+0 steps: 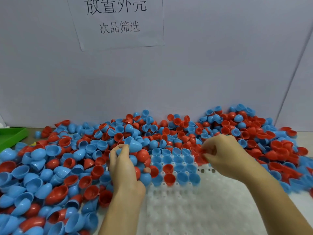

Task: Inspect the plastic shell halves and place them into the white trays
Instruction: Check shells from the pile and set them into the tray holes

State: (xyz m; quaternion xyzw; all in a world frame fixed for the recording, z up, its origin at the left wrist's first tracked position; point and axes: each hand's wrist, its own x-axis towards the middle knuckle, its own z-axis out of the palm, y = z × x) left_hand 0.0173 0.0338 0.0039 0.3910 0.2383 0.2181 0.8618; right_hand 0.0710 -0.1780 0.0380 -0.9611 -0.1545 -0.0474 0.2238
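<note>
A big heap of red and blue plastic shell halves (71,167) covers the table. A white tray (194,209) with round sockets lies in front of me, and its far rows hold several blue and red halves (177,168). My left hand (123,165) grips a cluster of halves at the tray's left edge, a pointed blue half (134,144) sticking out on top. My right hand (221,153) pinches a red half (200,152) over the tray's far right corner; it is blurred.
A green tray (11,136) sits at the far left edge. A grey wall with a paper sign (118,22) stands right behind the heap. More halves are piled along the right side (279,150).
</note>
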